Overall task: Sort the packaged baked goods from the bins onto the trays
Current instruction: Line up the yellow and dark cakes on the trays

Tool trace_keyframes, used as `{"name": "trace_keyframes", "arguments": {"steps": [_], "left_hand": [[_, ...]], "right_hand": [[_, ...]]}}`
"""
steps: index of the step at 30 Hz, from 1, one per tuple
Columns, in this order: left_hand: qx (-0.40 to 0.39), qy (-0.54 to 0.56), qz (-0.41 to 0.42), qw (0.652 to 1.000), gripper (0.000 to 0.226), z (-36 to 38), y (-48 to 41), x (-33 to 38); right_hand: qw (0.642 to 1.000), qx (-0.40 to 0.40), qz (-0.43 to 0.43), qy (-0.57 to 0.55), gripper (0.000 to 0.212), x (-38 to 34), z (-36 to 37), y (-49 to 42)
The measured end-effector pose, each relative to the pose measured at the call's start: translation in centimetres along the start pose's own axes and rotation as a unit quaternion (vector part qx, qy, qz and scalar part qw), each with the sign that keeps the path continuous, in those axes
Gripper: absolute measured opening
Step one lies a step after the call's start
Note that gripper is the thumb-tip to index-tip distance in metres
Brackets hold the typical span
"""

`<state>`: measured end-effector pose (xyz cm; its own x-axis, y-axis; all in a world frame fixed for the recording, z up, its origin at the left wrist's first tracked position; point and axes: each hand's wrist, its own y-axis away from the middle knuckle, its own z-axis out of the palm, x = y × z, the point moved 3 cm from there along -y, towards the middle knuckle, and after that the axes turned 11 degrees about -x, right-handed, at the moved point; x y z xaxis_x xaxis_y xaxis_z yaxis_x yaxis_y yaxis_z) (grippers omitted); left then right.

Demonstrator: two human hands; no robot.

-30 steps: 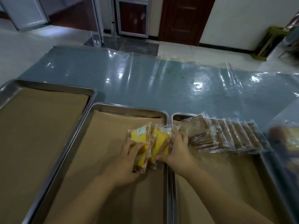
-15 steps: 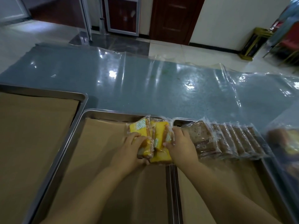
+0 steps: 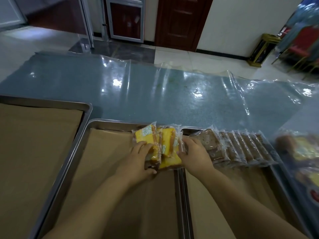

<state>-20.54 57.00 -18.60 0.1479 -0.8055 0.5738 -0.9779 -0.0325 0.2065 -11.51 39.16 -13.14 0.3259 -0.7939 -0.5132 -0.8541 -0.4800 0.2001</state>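
Observation:
A small stack of yellow cake packets [image 3: 168, 144] in clear wrap leans at the far right corner of the middle tray [image 3: 110, 123]. My left hand [image 3: 138, 157] presses the left packet, and my right hand [image 3: 195, 154] holds the right side of the stack. In the right tray [image 3: 179, 187] a row of several brown bread packets [image 3: 238, 147] stands on edge along its far end. All trays are lined with brown paper.
A third paper-lined tray [image 3: 86, 109] lies at the left. A blurred bin with more packaged goods [image 3: 300, 152] sits at the right edge. Clear plastic sheeting covers the grey table [image 3: 155, 94] beyond the trays.
Both hands slid the yellow packets a little toward the far corner of the middle tray and squared them together. The view shifted slightly rightward.

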Motion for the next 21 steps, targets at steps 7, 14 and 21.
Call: {"name": "trace_keyframes", "arguments": {"steps": [7, 14, 21], "left_hand": [[0.037, -0.047, 0.005, 0.998, 0.069, -0.4, 3.8, 1.1], [0.021, -0.113, 0.034, 0.993, 0.046, 0.1, 7.0, 5.9], [0.023, -0.167, 0.081, 0.982, 0.037, -0.4, 10.1, 16.5]], "right_hand": [[0.997, 0.001, 0.013, 0.074, 0.037, 0.8, -1.9, 5.9], [0.984, -0.050, 0.017, 0.168, 0.045, 2.6, -4.2, 12.0], [0.972, -0.068, -0.015, 0.224, 0.043, 5.8, -10.0, 17.6]]}}
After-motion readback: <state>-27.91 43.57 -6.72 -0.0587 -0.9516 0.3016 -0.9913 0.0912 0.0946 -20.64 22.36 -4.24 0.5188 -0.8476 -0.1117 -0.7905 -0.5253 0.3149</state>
